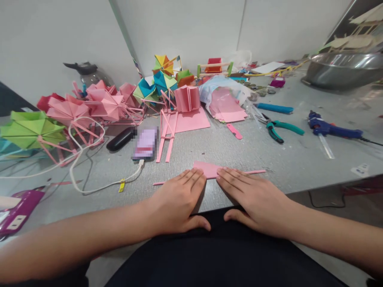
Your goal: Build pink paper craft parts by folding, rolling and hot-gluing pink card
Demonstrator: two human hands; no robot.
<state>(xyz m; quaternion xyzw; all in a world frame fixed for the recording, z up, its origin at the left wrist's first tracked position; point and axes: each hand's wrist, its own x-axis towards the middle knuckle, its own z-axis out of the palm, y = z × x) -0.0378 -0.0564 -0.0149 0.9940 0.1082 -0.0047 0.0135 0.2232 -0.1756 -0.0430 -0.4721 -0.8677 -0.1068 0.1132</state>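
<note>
A pink sheet of paper (212,169) lies near the table's front edge, its near side rolled into a thin pink paper stick (257,172) that sticks out left and right. My left hand (181,195) lies flat over the left part of the roll, fingers straight and thumb out. Flat on the right part is my right hand (254,195), its thumb pointing inward too. The middle of the sheet shows between my fingertips. Beyond my hands stands a frame of pink paper sticks (167,137), next to a pleated pink paper piece (188,99).
Folded paper wheels (67,108) in several colours crowd the back left. A phone (145,142) on a white cable lies left. A bag of pink sheets (226,95), a pink cutter (234,131), pliers (278,128), a blue glue gun (335,126) and a metal bowl (344,71) sit right.
</note>
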